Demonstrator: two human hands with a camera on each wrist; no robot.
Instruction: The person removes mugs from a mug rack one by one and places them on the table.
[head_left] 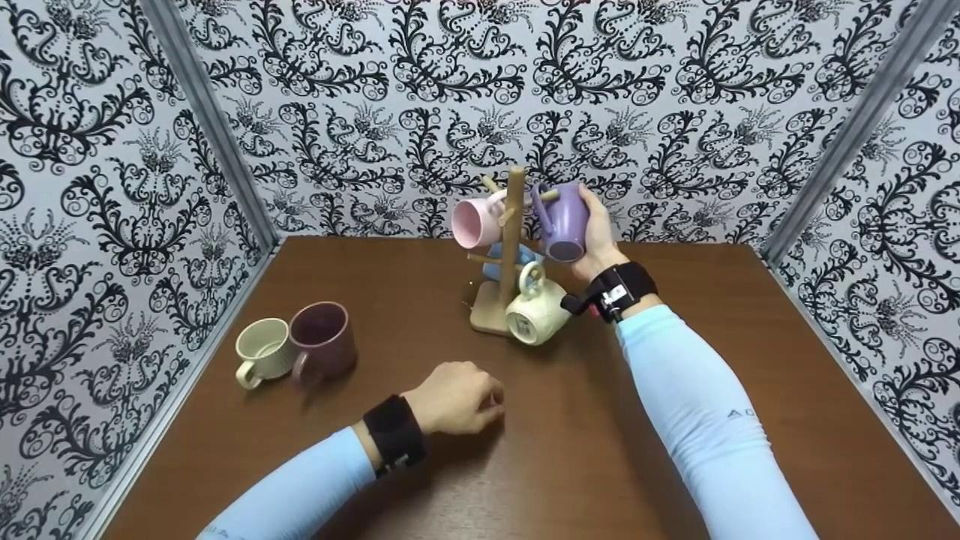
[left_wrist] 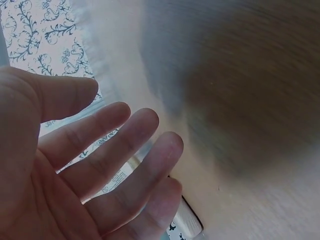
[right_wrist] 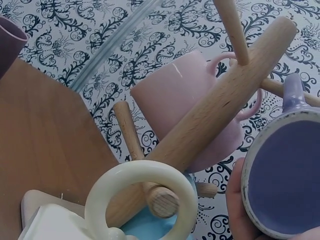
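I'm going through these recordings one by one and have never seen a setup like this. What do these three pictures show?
There is no robot here, just a person's two bare hands, with black bands on the wrists. One picture comes from a camera on the head, looking forward and down; the others come from a camera on each wrist.

On the brown table stands a wooden mug rack. A pink mug and a cream mug hang on it, with something blue partly hidden behind its post. A pale mug and a maroon mug stand off to the left.

The right hand holds a purple mug, its handle beside an upper peg. The left hand holds nothing.
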